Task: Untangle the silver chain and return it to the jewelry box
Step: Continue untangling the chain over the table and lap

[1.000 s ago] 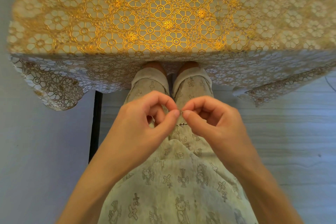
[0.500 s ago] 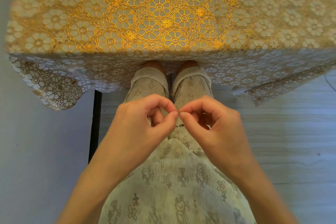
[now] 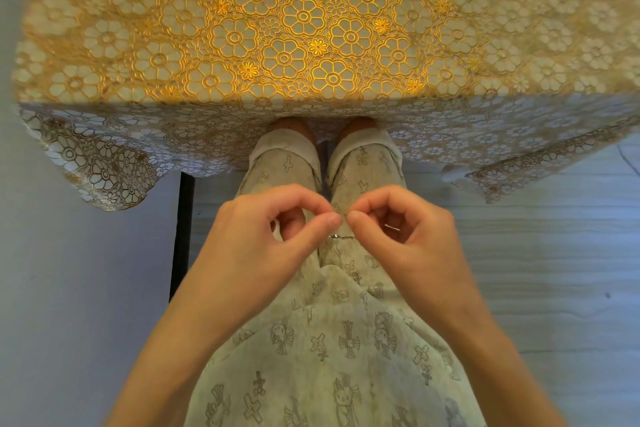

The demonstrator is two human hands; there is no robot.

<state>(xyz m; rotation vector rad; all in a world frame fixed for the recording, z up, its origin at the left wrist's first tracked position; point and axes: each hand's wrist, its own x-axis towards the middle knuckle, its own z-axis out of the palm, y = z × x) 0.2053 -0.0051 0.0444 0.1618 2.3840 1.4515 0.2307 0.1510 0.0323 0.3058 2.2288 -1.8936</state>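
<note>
Silver chain [image 3: 341, 236] pinched by left hand [image 3: 266, 246] and right hand [image 3: 412, 246], no legible writing

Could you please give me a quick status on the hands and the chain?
Left hand and right hand both pinching the silver chain above the lap. Short stretch visible between fingertips. Jewelry box not in view. Nothing obstructing.

Bare forearms, no sleeves. Pale cream trousers [image 3: 332, 350] printed with grey crosses and cartoon cat faces. Cuffs rolled above bare feet [image 3: 294, 125].
</note>
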